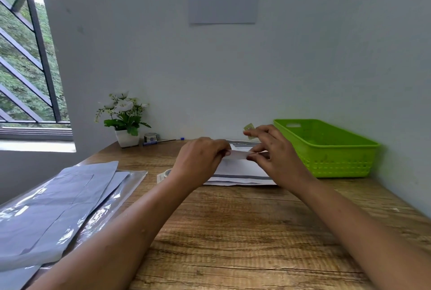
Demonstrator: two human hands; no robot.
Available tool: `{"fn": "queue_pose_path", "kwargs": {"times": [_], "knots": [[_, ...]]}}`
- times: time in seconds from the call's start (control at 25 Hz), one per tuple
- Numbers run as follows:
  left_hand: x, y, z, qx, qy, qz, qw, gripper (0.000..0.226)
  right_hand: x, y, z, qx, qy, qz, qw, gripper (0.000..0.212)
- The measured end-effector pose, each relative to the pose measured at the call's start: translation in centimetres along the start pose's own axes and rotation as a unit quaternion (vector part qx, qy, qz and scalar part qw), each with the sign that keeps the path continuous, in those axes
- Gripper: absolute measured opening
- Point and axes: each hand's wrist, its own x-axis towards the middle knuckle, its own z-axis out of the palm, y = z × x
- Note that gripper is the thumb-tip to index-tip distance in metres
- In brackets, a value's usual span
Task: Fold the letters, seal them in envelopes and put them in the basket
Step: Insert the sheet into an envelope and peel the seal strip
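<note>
The envelope [240,176] lies flat on the wooden table [233,231], right under both hands. It is white with a grey band across it. I cannot tell if the letter is inside or if the flap is down, because the hands hide its top part.

Just above it the person holds a small white strip [239,154] of paper. The left hand [200,161] pinches one end with its fingers curled in. The right hand [272,149] pinches the other end with thumb and a finger, and its other fingers are spread out. A little greenish sticker [249,129] sits at one raised fingertip of the right hand. My guess is that the sticker is for sealing the envelope.

The envelope looks light, thin and bendy. It should slide easily on the smooth wood, so one hand should press it flat while the other works. To lift it, a pinch at a long edge or a corner seems best. The strip and the sticker are tiny and could flutter away or stick to skin.

The green basket [338,163] stands near the envelope, on the right by the wall. On the left lies a pile of grey plastic bags [58,196]. At the back stand a flower pot [127,138], a tape roll [151,137] and a pen [163,141].
</note>
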Motion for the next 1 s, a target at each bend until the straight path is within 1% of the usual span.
{"fn": "queue_pose_path", "kwargs": {"times": [0.12,0.2,0.28,0.32,0.36,0.4,0.48,0.56,0.6,0.68,0.76,0.8,0.88,1.0], "knots": [[-0.1,0.1,-0.4,-0.010,0.043,0.033,0.998,0.021,0.2,0.1,-0.4,0.019,0.019,0.010,1.000,0.051],[-0.1,0.3,-0.8,0.019,0.074,0.070,0.995,0.015,0.8,-0.7,-0.6,0.020,0.035,0.007,0.999,0.051],[-0.1,0.6,-1.2,0.048,0.106,0.072,0.991,0.009,2.0,-2.2,-1.1,0.026,0.056,-0.017,0.998,0.051],[0.0,0.6,-1.3,0.040,0.122,0.062,0.990,0.006,2.9,-3.3,-1.4,0.030,0.067,-0.037,0.997,0.052],[0.1,0.7,-1.3,0.010,0.135,0.047,0.990,0.003,4.0,-4.3,-1.7,0.036,0.078,-0.056,0.995,0.052],[0.2,0.7,-1.4,-0.037,0.150,0.025,0.988,0.006,5.1,-5.3,-1.9,0.043,0.090,-0.074,0.992,0.053],[0.4,0.5,-1.9,-0.152,0.185,-0.025,0.971,0.019,7.3,-7.1,-2.1,0.060,0.103,-0.096,0.988,0.055],[0.7,0.0,-2.3,-0.265,0.202,-0.085,0.939,0.031,8.9,-8.3,-1.9,0.074,0.094,-0.094,0.988,0.054],[0.8,-0.4,-2.3,-0.323,0.195,-0.118,0.918,0.033,9.6,-8.6,-1.8,0.078,0.092,-0.089,0.989,0.055],[0.9,-1.3,-2.2,-0.439,0.167,-0.183,0.864,0.031,10.7,-8.5,-1.5,0.084,0.107,-0.069,0.988,0.056],[1.0,-2.2,-2.1,-0.536,0.134,-0.234,0.800,0.031,11.2,-7.4,-1.8,0.091,0.149,-0.025,0.984,0.055],[1.0,-2.6,-2.1,-0.569,0.122,-0.248,0.775,0.032,11.2,-6.5,-2.1,0.090,0.167,0.006,0.982,0.054],[1.1,-3.3,-2.0,-0.606,0.121,-0.269,0.739,0.030,10.3,-4.0,-2.8,0.077,0.171,0.078,0.979,0.053],[1.2,-4.8,-1.5,-0.628,0.141,-0.300,0.704,0.026,7.9,-0.2,-4.0,0.040,0.125,0.174,0.976,0.052]]}}
